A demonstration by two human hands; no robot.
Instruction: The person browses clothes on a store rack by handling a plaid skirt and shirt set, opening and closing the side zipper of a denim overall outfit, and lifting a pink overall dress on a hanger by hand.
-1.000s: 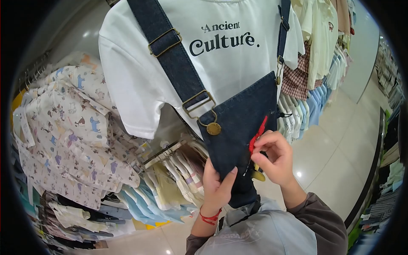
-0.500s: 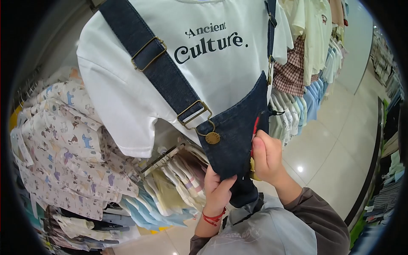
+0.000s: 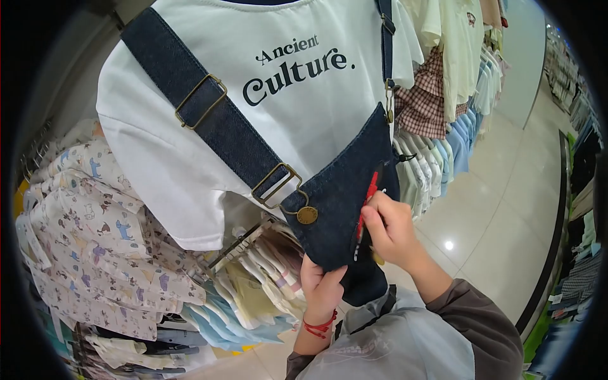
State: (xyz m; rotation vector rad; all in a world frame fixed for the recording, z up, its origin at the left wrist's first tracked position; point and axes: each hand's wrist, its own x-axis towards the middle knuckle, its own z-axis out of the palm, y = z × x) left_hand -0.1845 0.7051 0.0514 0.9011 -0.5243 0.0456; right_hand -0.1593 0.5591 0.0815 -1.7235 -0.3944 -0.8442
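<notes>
A white T-shirt [image 3: 266, 133] printed "Ancient Culture." hangs in front of me, with dark denim overalls [image 3: 342, 180] over it. A brass buckle and button [image 3: 307, 215] join the wide strap [image 3: 209, 107] to the bib. Low on the bib, my left hand [image 3: 323, 288] is closed on the denim, thumb on the front. My right hand [image 3: 391, 228] is closed at the bib's right side, its fingers partly hidden. Beside its thumb, a red detail [image 3: 368, 196] with white bits runs along the bib front; I cannot make out what it is.
Animal-print garments [image 3: 95, 228] hang on the left. Below the T-shirt is a rack of pale clothes [image 3: 263, 259]. More clothes, among them a checked skirt [image 3: 421, 95], hang at the right beside the tiled floor [image 3: 487, 221]. A dark-edged display [image 3: 548, 278] lines the far right.
The T-shirt and overalls have shifted slightly left in view. My right hand has turned the bib's side, and more of the red detail shows. My left hand keeps its hold.
</notes>
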